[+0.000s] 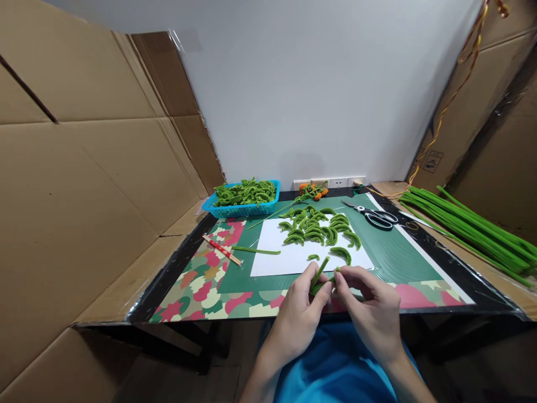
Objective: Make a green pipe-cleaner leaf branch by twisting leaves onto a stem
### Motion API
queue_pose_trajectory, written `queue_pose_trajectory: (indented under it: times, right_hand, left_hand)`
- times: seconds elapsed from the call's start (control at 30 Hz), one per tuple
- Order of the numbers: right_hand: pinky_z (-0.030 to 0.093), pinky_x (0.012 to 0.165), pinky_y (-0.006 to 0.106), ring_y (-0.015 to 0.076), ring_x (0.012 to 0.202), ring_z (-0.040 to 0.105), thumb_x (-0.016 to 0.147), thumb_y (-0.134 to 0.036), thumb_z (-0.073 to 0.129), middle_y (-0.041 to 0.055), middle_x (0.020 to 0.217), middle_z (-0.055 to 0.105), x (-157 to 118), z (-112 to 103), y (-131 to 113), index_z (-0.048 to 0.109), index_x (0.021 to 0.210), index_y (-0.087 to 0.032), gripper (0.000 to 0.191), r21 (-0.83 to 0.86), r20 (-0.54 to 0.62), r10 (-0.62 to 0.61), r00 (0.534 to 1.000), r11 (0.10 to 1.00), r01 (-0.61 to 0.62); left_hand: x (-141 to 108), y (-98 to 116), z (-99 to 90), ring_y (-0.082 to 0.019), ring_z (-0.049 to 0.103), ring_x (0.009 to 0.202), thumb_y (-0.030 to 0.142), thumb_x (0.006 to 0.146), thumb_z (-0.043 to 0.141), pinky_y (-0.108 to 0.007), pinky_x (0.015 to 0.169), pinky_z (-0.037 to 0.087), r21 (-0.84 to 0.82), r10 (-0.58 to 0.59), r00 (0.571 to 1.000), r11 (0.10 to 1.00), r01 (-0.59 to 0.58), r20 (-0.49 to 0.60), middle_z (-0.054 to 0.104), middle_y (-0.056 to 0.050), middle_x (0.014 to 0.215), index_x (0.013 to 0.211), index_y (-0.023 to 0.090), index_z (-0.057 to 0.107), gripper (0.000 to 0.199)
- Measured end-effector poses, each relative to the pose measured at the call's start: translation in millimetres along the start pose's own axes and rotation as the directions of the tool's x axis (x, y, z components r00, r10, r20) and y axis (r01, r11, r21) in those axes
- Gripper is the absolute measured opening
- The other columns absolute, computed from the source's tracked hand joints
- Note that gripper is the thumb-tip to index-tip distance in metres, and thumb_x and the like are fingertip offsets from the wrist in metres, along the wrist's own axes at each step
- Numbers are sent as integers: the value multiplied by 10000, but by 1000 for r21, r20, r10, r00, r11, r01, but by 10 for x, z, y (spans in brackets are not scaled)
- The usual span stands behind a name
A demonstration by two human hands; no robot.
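Note:
My left hand is closed around a green pipe cleaner, its straight end sticking up past the thumb. My right hand pinches the curled end of that green piece between thumb and fingertips. Both hands are close together over the front edge of the table, and the fingers hide part of the piece. Just beyond them, on a white sheet, lie several curved green pipe cleaner pieces. One curved piece and a smaller one are nearest my fingers.
A blue basket full of green pieces stands back left. Orange-flowered stems lie near the wall. Black-handled scissors rest to the right, beside a bundle of long green pipe cleaners. Wrapped chopsticks and one pipe cleaner lie left.

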State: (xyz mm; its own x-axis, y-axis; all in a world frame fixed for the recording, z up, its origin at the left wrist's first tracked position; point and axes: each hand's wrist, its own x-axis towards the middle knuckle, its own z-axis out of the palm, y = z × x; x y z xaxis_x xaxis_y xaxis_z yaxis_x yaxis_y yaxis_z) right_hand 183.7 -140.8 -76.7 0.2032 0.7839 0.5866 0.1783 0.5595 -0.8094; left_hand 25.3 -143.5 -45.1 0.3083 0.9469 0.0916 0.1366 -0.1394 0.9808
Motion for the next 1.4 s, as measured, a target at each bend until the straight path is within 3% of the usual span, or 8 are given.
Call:
queue_pose_trajectory:
  times: [0.23,0.47,0.6,0.73,0.93,1.1,1.23,1.4]
  right_hand:
    - [683,724,253,167,833,802,1033,-234,716,26,1048,802,11,-28,1,752,1234,-289,212,33,60,-16,998,999,14]
    - [616,969,324,227,1256,681,1110,-248,569,87,1422,647,220,-193,-108,662,1491,-355,407,-42,305,-160,939,982,181]
    - [592,930,305,205,1102,724,1118,-246,558,69,1200,742,331,-283,-87,798,1265,-311,289,-26,362,-195,911,975,219]
    - [591,762,276,183,831,730,1105,-272,603,36,895,765,360,-305,-66,819,1021,-252,232,7,358,-99,928,995,103]
    - [628,824,291,211,1019,756,1088,-278,631,61,1174,785,349,-290,-104,753,1350,-312,291,55,356,-72,932,997,56]
    - [595,883,290,193,1015,742,1082,-204,627,35,1093,775,413,-279,-134,798,1169,-312,221,56,382,-143,913,990,131]
    - [595,828,290,190,939,742,1076,-193,639,42,1033,780,395,-289,-126,786,1121,-275,175,34,367,-126,921,992,122]
    - [616,809,305,208,943,759,1050,-205,685,59,1046,791,304,-282,-129,792,1121,-264,141,23,346,-106,932,994,105]
  left_hand:
    - [21,28,-14,-173,567,850,429,1105,581,-264,759,460,30,25,999,999,-26,21,623,-3,945,1006,214,582,237]
    - [26,31,-20,-184,572,812,455,1104,580,-287,771,451,1,20,998,1000,-20,64,650,-19,884,1010,183,657,298]
    - [23,33,-27,-186,568,869,472,1109,570,-285,816,454,-45,34,996,999,-31,80,651,-23,932,1037,180,674,319]
    - [5,36,-38,-166,530,845,499,1097,592,-276,794,448,-120,-10,993,993,24,120,625,-19,956,1099,178,681,334]
    - [-12,18,-60,-186,567,933,516,1089,607,-297,868,483,-177,-63,985,980,91,159,650,-36,1059,1189,203,690,339]
    - [-5,30,-70,-231,584,1083,509,1078,628,-342,1006,471,-158,-30,987,986,56,160,665,-50,1120,1191,211,703,327]
    - [8,49,-62,-159,534,863,552,1072,621,-264,809,475,-237,-58,986,967,95,156,573,-11,937,1114,195,659,362]
    - [18,25,-57,-89,312,576,574,1098,562,-219,511,238,-272,-62,980,956,113,190,420,63,703,1014,195,566,389]
